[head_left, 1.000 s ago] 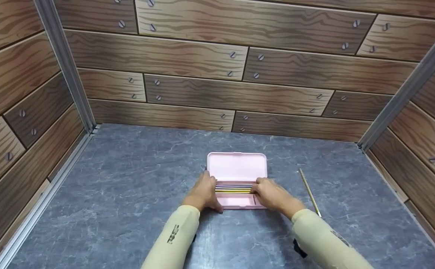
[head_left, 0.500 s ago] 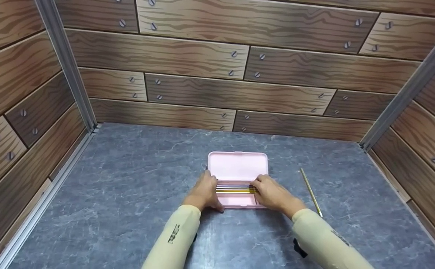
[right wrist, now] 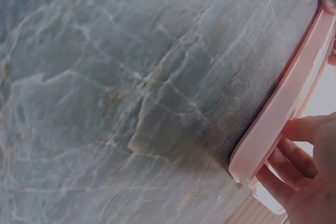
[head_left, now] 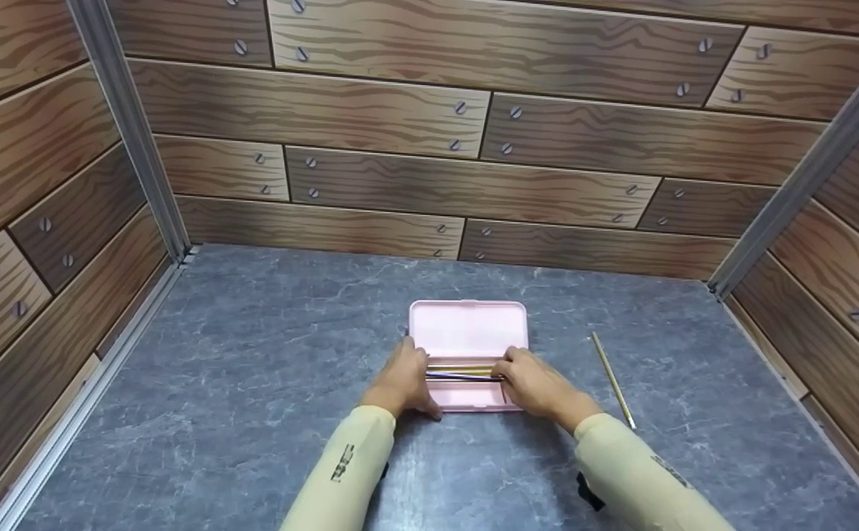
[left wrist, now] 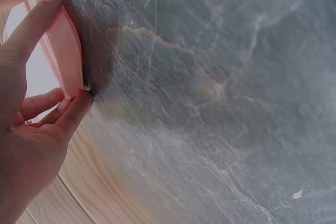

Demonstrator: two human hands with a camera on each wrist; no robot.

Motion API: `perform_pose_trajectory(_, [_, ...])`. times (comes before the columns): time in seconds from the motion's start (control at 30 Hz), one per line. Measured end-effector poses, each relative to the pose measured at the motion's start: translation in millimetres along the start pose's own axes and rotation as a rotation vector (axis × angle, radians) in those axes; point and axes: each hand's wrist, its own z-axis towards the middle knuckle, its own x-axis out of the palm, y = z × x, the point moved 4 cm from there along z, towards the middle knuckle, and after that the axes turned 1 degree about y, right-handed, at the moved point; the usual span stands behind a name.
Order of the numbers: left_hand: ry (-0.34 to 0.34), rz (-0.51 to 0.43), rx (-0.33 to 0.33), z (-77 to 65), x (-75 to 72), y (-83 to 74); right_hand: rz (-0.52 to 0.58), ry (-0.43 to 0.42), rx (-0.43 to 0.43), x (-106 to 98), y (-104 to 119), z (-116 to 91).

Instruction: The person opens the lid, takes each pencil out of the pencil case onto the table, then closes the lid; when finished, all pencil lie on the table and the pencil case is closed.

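In the head view, pencils (head_left: 462, 377) lie along nine-to-three inside the open pink pencil case (head_left: 466, 396), the right hand (head_left: 540, 382) at their three-o'clock ends; a gold pencil (head_left: 613, 380) rests at that hand's three o'clock. Left wrist: the left hand (left wrist: 32, 148) grips the pencil case. Right wrist: fingers touch the case's end; whether they pinch, I cannot tell.

Counted one left hand (head_left: 397, 377), one right hand (head_left: 540, 383), two pale sleeves (head_left: 344, 459), one pink case (head_left: 467, 329), one gold stick (head_left: 612, 377) outside it, several sticks (head_left: 463, 376) inside, too fine to number exactly, one table (head_left: 237, 383), two metal posts (head_left: 134, 133) and three plank-patterned walls (head_left: 400, 169)
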Motion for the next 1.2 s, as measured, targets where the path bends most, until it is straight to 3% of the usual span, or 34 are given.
perform_pose_trajectory(0.87, [-0.006, 0.008, 0.032, -1.3, -1.7, -0.3, -0.023, -0.041, -0.042, -0.7, 1.5, 0.5])
perform_pose_trajectory(1.2, [-0.006, 0.007, 0.014, 0.2, -0.2, -0.5, 0.0, 0.026, 0.016, -1.5, -0.5, 2.8])
